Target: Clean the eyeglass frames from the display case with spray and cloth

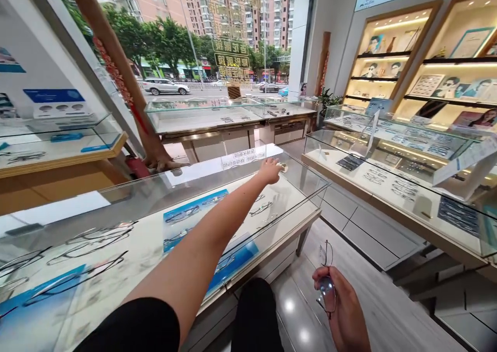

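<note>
My left arm stretches forward over the glass display case (310,186). At its far right corner, my left hand (271,171) has its fingers extended and slightly apart. Right at the fingertips is a small pale object (284,167); its kind is too small to tell, and whether the fingers touch it is unclear. Low on the right, my right hand (344,303) is closed around thin-rimmed eyeglasses (327,290). They are held turned on end, one lens by the fingers and the other above them. Under the glass, several spectacle frames (182,215) lie on blue and white panels, partly hidden by my arm.
Another glass case (373,173) with eyeglasses stands to the right, across a grey floor (330,228). Further cases (209,119) line the window. A wooden trunk (128,83) rises at left. My knee (254,310) is close to the near case.
</note>
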`<state>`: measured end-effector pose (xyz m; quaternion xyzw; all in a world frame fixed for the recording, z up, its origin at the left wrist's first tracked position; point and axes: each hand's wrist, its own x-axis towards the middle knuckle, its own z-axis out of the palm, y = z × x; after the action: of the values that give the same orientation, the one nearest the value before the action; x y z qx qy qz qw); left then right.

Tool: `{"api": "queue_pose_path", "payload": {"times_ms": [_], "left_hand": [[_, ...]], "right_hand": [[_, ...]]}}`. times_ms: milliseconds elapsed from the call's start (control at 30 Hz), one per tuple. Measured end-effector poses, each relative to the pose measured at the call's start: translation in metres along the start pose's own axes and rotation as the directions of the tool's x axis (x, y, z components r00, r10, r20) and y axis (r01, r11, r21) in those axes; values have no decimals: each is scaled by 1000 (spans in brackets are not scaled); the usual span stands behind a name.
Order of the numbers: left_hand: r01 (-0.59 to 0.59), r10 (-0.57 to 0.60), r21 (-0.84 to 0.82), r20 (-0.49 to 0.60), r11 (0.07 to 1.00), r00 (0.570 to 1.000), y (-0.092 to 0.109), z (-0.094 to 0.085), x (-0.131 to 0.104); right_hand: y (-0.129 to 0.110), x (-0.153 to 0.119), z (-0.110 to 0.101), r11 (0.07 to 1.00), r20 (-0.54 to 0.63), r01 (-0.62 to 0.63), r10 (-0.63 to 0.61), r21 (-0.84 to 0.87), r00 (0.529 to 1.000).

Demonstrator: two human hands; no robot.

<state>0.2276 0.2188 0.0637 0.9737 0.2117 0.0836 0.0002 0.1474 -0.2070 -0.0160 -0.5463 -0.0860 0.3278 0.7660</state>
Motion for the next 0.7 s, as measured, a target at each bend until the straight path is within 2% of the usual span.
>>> {"api": "queue_pose_path", "payload": {"times_ms": [100, 167, 233, 333, 433, 533, 633, 700], "left_hand": [[-1, 0, -60, -7, 998, 1000, 1, 9, 10], [-2, -4, -106, -50, 994, 999, 2, 7, 8], [0, -21, -152, -137, 988, 990, 2, -3, -1], [16, -85, -224, -303, 975, 949, 1, -32, -22], [36, -162, -292, -421, 956, 892, -3, -69, -54], [-4, -266, -482, -492, 876, 829, -7, -103, -97], [-74, -371, -670, -495, 738, 786, -10, -131, -150], [-67, -409, -727, -458, 683, 789, -10, -143, -189]], "right_hand": [[0, 2, -5, 1000, -18, -5, 5, -15, 1000], [-1, 3, -6, 1000, -19, -2, 2, -22, 1000], [-3, 3, -6, 999, -3, 0, 0, -36, 1000], [-8, 3, -4, 999, 47, -2, 4, -45, 999], [-11, 3, 5, 1000, 88, 0, 2, -30, 996], [-11, 3, 16, 1000, 118, 4, -1, -25, 993], [-9, 0, 27, 1000, 173, 11, -7, -20, 985], [-7, -4, 37, 1000, 213, 15, -14, -3, 977]]}}
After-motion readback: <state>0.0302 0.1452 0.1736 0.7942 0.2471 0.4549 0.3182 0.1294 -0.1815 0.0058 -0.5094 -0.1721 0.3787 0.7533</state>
